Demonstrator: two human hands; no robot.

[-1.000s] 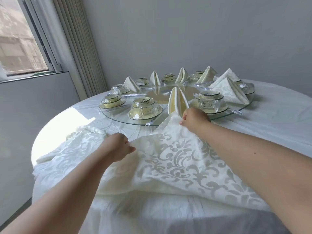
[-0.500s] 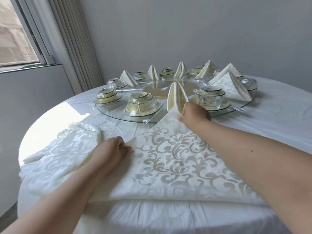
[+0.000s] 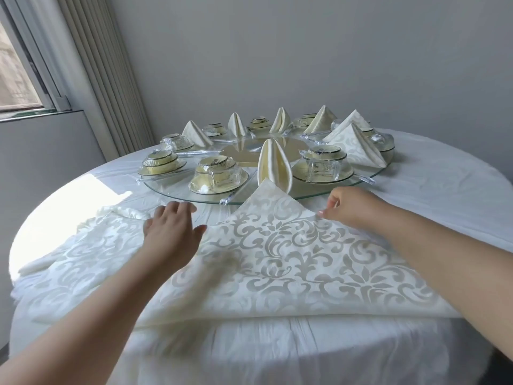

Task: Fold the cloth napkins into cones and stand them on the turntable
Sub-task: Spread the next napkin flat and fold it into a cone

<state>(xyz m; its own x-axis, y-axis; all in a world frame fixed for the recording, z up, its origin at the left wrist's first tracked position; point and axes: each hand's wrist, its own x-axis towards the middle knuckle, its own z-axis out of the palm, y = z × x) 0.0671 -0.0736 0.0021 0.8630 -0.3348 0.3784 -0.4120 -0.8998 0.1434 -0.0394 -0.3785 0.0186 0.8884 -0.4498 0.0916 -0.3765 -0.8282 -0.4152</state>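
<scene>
While the patterned napkin (image 3: 291, 262) lies folded in a triangle on the near desk (image 3: 444, 190), its tip touching the turntable (image 3: 277, 197), the left hand (image 3: 172, 232) hovers fingers spread and the right hand (image 3: 352, 207) pinches its right edge.

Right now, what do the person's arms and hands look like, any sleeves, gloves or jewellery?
Both arms are bare as far as the frame shows: no sleeves, gloves, watch or bracelets. The left hand and right hand show no rings on the visible fingers. The right hand's fingernails look short and pale. The left forearm is partly blurred, so fine detail there cannot be told.
</scene>
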